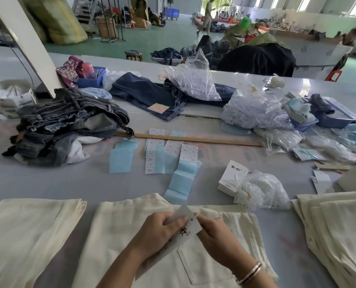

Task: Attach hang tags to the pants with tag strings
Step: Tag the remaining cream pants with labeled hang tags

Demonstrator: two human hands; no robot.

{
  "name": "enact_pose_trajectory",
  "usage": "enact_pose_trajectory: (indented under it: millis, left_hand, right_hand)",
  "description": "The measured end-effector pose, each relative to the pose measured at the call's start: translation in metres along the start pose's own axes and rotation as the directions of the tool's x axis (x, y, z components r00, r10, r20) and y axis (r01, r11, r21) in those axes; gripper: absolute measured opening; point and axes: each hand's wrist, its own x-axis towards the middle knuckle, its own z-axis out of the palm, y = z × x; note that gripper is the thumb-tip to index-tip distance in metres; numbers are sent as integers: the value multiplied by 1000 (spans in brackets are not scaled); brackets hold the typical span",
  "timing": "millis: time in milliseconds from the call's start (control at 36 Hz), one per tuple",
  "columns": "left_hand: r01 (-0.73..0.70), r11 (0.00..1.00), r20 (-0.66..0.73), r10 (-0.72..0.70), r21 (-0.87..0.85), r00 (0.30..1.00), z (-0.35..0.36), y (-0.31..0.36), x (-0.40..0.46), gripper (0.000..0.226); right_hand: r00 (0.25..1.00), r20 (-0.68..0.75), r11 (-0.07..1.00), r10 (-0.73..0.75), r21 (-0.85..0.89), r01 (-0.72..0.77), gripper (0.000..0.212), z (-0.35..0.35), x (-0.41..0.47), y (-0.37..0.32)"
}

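Note:
Cream pants lie flat in front of me, back pocket facing up. Over them my left hand grips a white hang tag with black writing and a small hole near its top corner. My right hand pinches at the tag's right edge beside the hole; whether it holds a string there is too small to tell. A clear bag of white tag strings lies to the right, against a white stack of hang tags.
More cream pants lie folded at left and stacked at right. Sticker sheets and blue backing papers sit mid-table before a wooden ruler. A denim pile, dark jeans and plastic bags lie beyond.

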Motion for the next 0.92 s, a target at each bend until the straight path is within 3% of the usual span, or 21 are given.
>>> enact_pose_trajectory:
  millis: [139,444,583,722,917]
  left_hand:
    - [-29,999,-34,28,-32,999,-1,1,0,39]
    - [-24,999,-26,25,33,999,-3,2,1,39]
    - [0,999,-9,1,45,1000,-4,0,0,54]
    - [13,999,5,-13,41,1000,-1,2,0,48]
    - [-7,1000,-1,7,15,1000,-2,3,0,40]
  right_hand:
    - [1000,-21,999,-9,37,9,20,-2,1,-3]
    - [998,-25,993,-66,-95,63,24,-4,-4,-3]
    - [996,-48,995,-79,-61,76,23,-5,-4,-2]
    - [995,-42,991,-92,-98,88,23,-4,-3,0]
    - [989,-74,990,-128,52,132,22,-5,-6,-2]
